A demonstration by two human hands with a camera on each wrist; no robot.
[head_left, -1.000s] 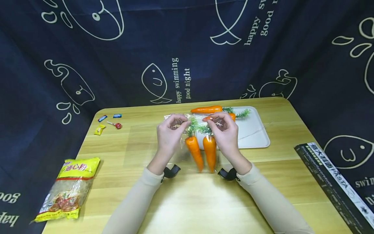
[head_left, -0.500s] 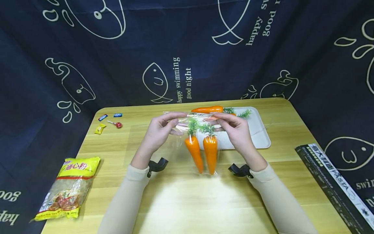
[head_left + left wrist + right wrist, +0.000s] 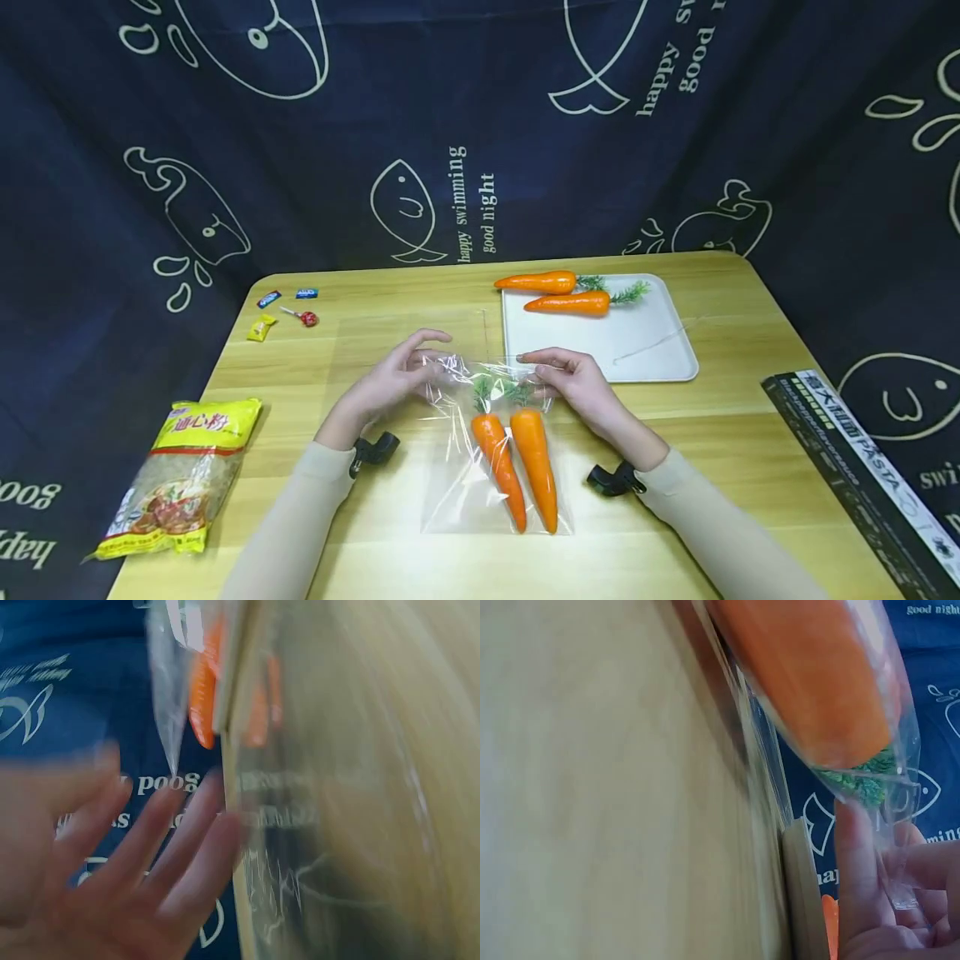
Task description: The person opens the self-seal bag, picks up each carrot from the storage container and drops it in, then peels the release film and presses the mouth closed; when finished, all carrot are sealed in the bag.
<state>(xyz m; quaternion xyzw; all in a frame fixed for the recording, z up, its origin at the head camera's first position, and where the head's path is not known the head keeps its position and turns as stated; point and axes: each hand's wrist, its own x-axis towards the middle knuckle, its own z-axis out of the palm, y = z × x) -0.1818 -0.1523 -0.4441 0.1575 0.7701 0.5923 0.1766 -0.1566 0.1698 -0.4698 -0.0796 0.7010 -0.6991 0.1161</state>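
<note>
A clear plastic bag [image 3: 453, 492] lies toward the near side of the table with two orange carrots [image 3: 534, 467] inside, green tops toward its far end. My right hand [image 3: 581, 390] pinches the bag's upper right edge between thumb and fingers; the right wrist view shows the film bunched at the fingers [image 3: 859, 855]. At the upper left corner is my left hand [image 3: 386, 385], fingers extended and spread. In the left wrist view, the left hand [image 3: 142, 877] holds nothing and the bag [image 3: 165, 682] hangs past its fingertips.
Behind the bag, a white tray [image 3: 660, 358] bears two more carrots [image 3: 570, 303]. Candies [image 3: 260, 327] and a lollipop [image 3: 308, 318] lie at the far left. A yellow pasta bag [image 3: 176, 479] is at left, a long black box [image 3: 862, 475] at right.
The bag with its carrots has come down nearer to me, uncovering the tray's carrots. Both hands moved nearer too; the left hand's fingers have spread at the bag's corner.
</note>
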